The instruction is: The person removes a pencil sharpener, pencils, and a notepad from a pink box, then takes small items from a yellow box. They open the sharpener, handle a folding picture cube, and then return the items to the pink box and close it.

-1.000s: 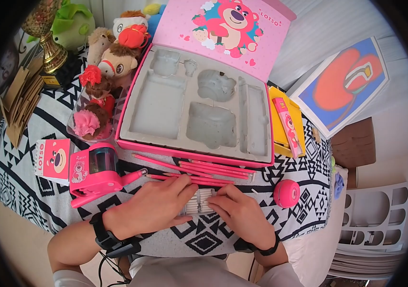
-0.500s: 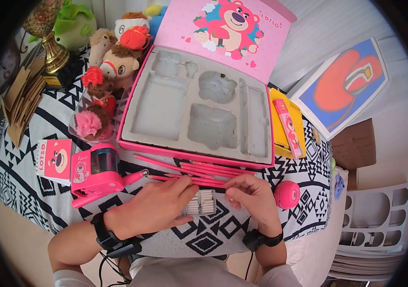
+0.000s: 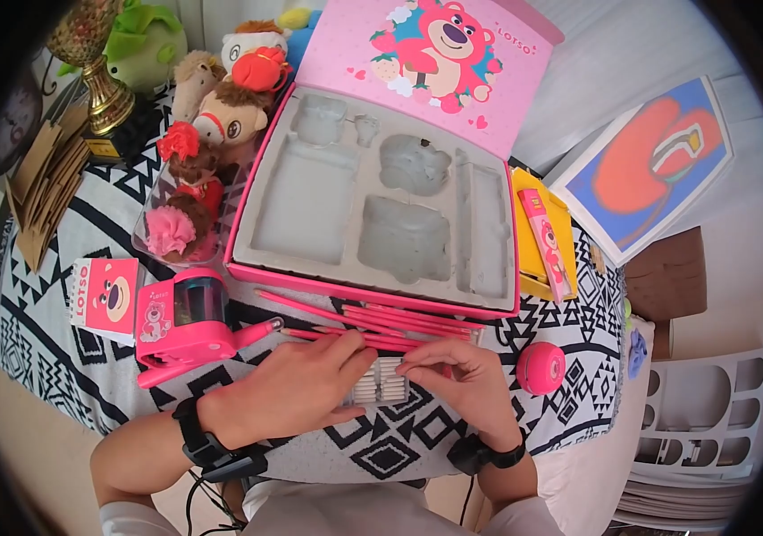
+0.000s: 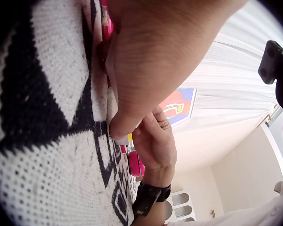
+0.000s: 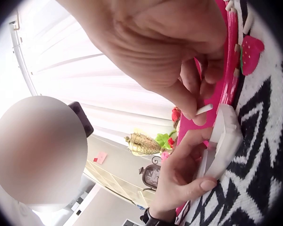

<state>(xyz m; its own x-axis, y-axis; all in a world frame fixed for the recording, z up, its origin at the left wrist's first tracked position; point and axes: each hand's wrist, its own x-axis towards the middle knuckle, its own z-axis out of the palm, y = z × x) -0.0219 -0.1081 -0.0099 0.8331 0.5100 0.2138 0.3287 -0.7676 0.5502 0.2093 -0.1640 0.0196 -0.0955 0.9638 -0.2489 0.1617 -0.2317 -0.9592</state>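
Note:
My left hand (image 3: 283,389) grips a small case (image 5: 228,134) on the cloth, thumb on its near side and fingers at the far side. Short white sticks (image 3: 391,382) lie in rows in the case. Over its right end, my right hand (image 3: 469,380) pinches one small white stick (image 5: 204,109) between thumb and forefinger. Just beyond the case lie several pink pencils (image 3: 399,314). In the left wrist view, the left hand hides most of the case.
A pink crank pencil sharpener (image 3: 187,322) and a notepad (image 3: 106,299) stand left. An open pink box (image 3: 373,281) with a grey moulded tray spans the back. At right sit a round pink object (image 3: 540,368) and a yellow tray (image 3: 532,255).
My right hand moved from the case rightward toward the pencil ends, then came back over the case's right end with a white stick pinched. My left hand has kept its place on the case.

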